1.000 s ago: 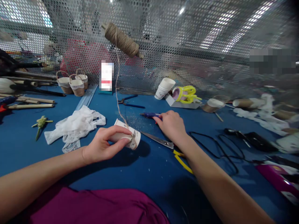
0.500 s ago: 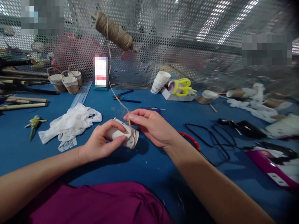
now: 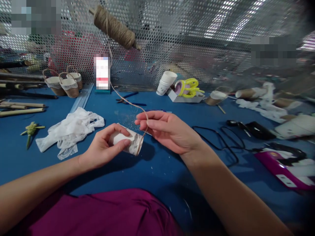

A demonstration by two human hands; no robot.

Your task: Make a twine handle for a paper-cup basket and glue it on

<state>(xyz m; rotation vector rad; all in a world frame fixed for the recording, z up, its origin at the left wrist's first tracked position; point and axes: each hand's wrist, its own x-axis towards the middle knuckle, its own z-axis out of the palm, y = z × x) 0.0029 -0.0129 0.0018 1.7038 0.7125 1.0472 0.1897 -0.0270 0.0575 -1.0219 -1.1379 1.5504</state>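
Observation:
On its side above the blue table, a white paper cup [image 3: 135,143] is gripped by my left hand [image 3: 102,144], thumb and fingers closed around it. Brown twine [image 3: 128,102] runs down from a large spool [image 3: 114,28] hung at the mesh and reaches the cup's right end, where a strand lies along the rim. My right hand [image 3: 167,129] pinches the twine between thumb and fingers, just right of the cup. A glue gun [image 3: 159,110] lies behind this hand, mostly hidden.
White lace [image 3: 71,129] lies left of my hands. Small handled baskets [image 3: 70,87], a phone [image 3: 102,73], pliers [image 3: 130,99], stacked paper cups [image 3: 166,82] and yellow-handled scissors [image 3: 190,88] stand or lie along the back. A black cord [image 3: 221,141] and purple box [image 3: 278,170] are at right.
My right hand has moved right, away from the cup's rim, drawing the twine with it. My left hand still holds the cup, turned slightly. The whole view has shifted a little.

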